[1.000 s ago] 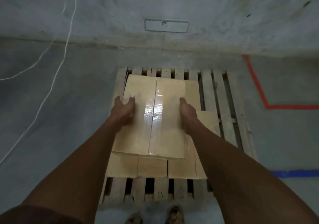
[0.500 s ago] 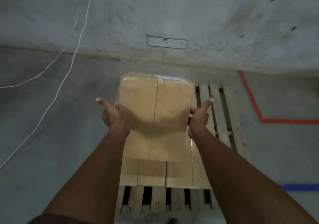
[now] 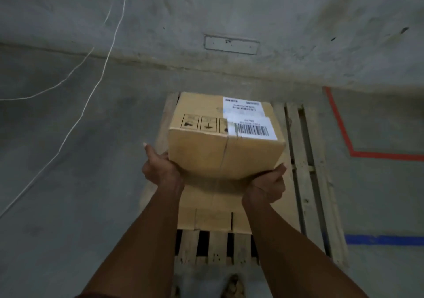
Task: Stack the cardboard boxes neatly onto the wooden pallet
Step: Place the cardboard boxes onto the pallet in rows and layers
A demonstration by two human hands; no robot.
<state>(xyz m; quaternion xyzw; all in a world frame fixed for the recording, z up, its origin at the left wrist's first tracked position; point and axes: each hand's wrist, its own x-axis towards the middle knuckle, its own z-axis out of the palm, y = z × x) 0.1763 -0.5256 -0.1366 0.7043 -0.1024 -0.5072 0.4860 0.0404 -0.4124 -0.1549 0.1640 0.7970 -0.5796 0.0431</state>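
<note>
I hold a cardboard box (image 3: pixel 220 146) in the air above the wooden pallet (image 3: pixel 307 183). It is tipped so that a face with a white barcode label and printed handling symbols shows on top. My left hand (image 3: pixel 160 169) grips its lower left edge and my right hand (image 3: pixel 266 185) cups its lower right corner from beneath, fingers hidden under the box. Below it, flat cardboard boxes (image 3: pixel 213 217) lie side by side on the pallet's left part.
The pallet's right slats are bare. A concrete wall with a small plate (image 3: pixel 231 44) stands behind. White cables (image 3: pixel 91 95) trail over the floor at left. Red tape (image 3: pixel 344 137) and blue tape (image 3: pixel 383 239) mark the floor at right. My feet (image 3: pixel 232 287) are at the pallet's near edge.
The box rested on the lower boxes a second ago; I lifted it and tipped it toward me, bringing the labelled face into view. My hands slid to its lower edge.
</note>
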